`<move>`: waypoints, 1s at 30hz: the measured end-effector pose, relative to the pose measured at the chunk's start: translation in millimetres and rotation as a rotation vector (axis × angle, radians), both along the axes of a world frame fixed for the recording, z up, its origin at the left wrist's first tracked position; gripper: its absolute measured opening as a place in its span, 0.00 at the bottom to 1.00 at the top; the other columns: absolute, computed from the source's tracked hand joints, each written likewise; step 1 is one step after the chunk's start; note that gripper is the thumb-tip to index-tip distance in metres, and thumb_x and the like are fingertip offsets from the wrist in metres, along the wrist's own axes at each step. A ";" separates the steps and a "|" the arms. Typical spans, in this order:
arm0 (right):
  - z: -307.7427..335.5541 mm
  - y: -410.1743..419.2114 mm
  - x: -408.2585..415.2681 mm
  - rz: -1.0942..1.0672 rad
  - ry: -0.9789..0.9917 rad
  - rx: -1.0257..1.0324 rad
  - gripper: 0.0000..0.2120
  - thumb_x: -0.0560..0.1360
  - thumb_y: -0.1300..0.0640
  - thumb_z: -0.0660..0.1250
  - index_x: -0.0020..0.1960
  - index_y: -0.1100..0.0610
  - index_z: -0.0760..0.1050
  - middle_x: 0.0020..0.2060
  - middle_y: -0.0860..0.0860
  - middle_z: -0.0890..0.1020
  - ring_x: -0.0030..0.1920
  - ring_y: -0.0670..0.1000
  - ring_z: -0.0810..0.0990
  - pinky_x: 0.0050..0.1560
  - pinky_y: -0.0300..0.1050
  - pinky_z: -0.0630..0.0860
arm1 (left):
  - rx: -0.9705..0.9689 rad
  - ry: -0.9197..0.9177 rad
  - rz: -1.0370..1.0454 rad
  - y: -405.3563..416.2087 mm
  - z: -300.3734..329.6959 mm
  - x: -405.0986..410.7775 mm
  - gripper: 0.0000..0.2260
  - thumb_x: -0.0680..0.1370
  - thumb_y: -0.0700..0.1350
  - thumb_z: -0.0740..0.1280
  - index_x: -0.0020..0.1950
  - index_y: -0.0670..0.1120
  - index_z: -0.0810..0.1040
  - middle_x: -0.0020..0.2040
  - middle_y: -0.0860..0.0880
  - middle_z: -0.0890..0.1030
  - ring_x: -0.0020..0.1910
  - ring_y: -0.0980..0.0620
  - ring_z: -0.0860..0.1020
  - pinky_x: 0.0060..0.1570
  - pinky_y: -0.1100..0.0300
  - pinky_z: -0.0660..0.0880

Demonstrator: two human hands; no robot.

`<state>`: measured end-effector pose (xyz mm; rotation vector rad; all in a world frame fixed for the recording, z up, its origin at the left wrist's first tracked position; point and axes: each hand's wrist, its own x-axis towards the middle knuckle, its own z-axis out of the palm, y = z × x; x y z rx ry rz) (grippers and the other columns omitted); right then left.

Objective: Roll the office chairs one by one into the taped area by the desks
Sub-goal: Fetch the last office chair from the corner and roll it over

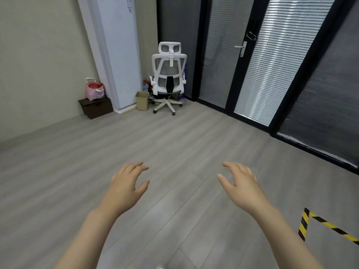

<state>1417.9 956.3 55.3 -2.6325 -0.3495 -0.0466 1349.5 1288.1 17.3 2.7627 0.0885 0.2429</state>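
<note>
A white office chair (pixel 169 78) with a mesh back, a headrest and a five-wheel base stands in the far corner, its back turned toward me. My left hand (pixel 128 183) and my right hand (pixel 240 181) are stretched out in front of me over bare floor, palms down, fingers spread and relaxed, holding nothing. Both hands are far from the chair. A corner of yellow-and-black striped tape (pixel 318 223) lies on the floor at the lower right, just beside my right forearm.
A tall white cabinet (pixel 120 55) stands left of the chair, with a small beige bin (pixel 142 100) between them. A dark box (pixel 96 107) with a pink bag (pixel 94 91) on it sits by the left wall. A glass door with blinds (pixel 244 61) lines the right side.
</note>
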 end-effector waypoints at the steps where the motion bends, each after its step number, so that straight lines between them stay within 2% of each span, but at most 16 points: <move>1: 3.6 11.6 30.1 -0.010 0.001 0.001 0.23 0.79 0.43 0.60 0.71 0.50 0.67 0.68 0.48 0.71 0.70 0.51 0.65 0.71 0.47 0.59 | 0.011 0.008 -0.003 12.2 2.8 28.3 0.31 0.72 0.67 0.48 0.68 0.55 0.71 0.71 0.54 0.69 0.71 0.52 0.65 0.69 0.50 0.61; 8: 17.7 68.7 209.4 -0.058 0.000 0.091 0.21 0.78 0.45 0.62 0.69 0.49 0.69 0.68 0.46 0.72 0.70 0.50 0.65 0.72 0.49 0.60 | 0.040 -0.009 -0.016 75.9 27.5 223.7 0.31 0.71 0.66 0.49 0.67 0.54 0.73 0.70 0.54 0.71 0.71 0.52 0.66 0.69 0.49 0.63; 17: -3.2 74.0 455.8 -0.075 0.019 0.127 0.22 0.79 0.44 0.61 0.71 0.48 0.67 0.69 0.46 0.71 0.72 0.48 0.62 0.72 0.48 0.60 | 0.032 -0.033 -0.085 82.9 8.7 486.0 0.31 0.72 0.66 0.49 0.67 0.53 0.73 0.70 0.53 0.71 0.71 0.51 0.66 0.68 0.51 0.61; 22: -5.0 67.4 614.2 -0.073 0.090 0.202 0.20 0.79 0.43 0.60 0.70 0.46 0.68 0.68 0.44 0.71 0.71 0.46 0.63 0.70 0.45 0.62 | -0.016 -0.032 -0.036 81.1 3.3 634.7 0.27 0.74 0.64 0.53 0.67 0.54 0.73 0.70 0.53 0.71 0.71 0.52 0.66 0.68 0.51 0.62; 25: 0.3 74.1 702.1 -0.053 0.090 0.193 0.20 0.79 0.45 0.61 0.69 0.47 0.69 0.68 0.44 0.72 0.71 0.47 0.64 0.67 0.42 0.61 | -0.041 -0.030 -0.006 86.9 4.7 711.3 0.20 0.78 0.60 0.59 0.67 0.55 0.72 0.71 0.54 0.70 0.71 0.52 0.65 0.69 0.50 0.62; 30: -0.2 101.0 831.2 -0.016 0.079 0.172 0.19 0.79 0.46 0.62 0.68 0.48 0.70 0.66 0.46 0.73 0.70 0.48 0.65 0.65 0.40 0.61 | -0.049 -0.022 0.030 114.6 -3.4 827.3 0.18 0.79 0.56 0.62 0.68 0.55 0.72 0.71 0.54 0.70 0.71 0.52 0.66 0.69 0.50 0.63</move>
